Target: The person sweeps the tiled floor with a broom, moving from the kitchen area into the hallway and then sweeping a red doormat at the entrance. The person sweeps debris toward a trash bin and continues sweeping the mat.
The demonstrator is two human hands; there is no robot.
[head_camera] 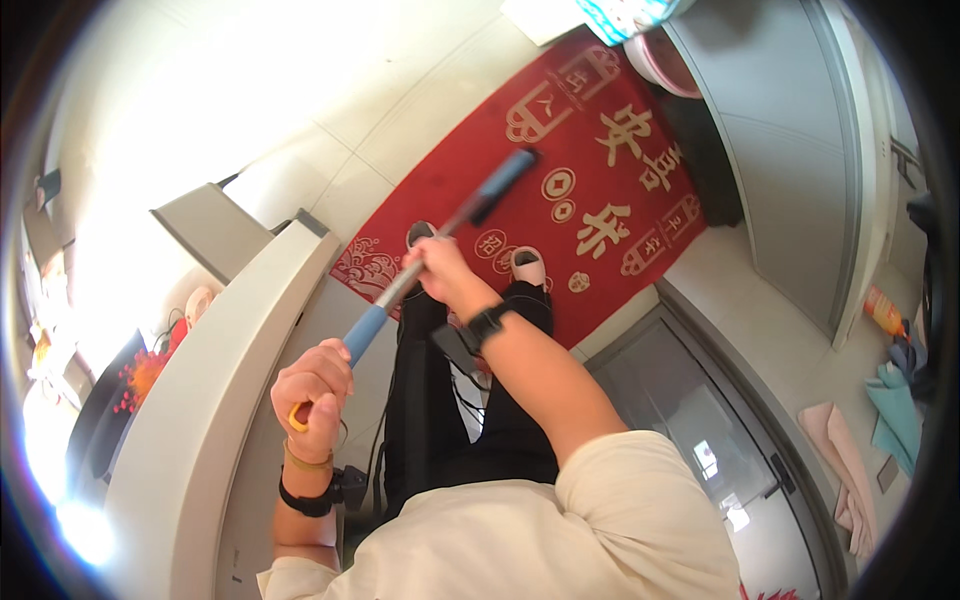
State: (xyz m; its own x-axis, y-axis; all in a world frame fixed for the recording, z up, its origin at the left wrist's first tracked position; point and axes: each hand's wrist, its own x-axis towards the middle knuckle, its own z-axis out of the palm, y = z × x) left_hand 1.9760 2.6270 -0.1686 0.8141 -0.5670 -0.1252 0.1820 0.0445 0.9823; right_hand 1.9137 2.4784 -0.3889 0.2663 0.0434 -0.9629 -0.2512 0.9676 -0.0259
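Observation:
A long-handled cleaning tool [363, 334] runs diagonally, with a blue grip, a metal pole and a yellow end loop. My left hand [311, 394] is closed around the lower end of the grip, by the yellow loop. Further up, my right hand [441, 274] grips the metal pole. The tool's blue and black head [506, 184], blurred, is over a red doormat [480, 172] with gold characters and coin patterns. Whether the head touches the mat, I cannot tell. My feet, in pale slippers [529, 268], are on the mat.
A white cabinet or counter [217, 375] curves along the left, with red artificial flowers [146, 379] beyond. At right stand a grey door [787, 150] and a dark glass-panelled door [690, 405]. A pink-rimmed basin [651, 64] is at the mat's far end; cloths [840, 457] lie far right.

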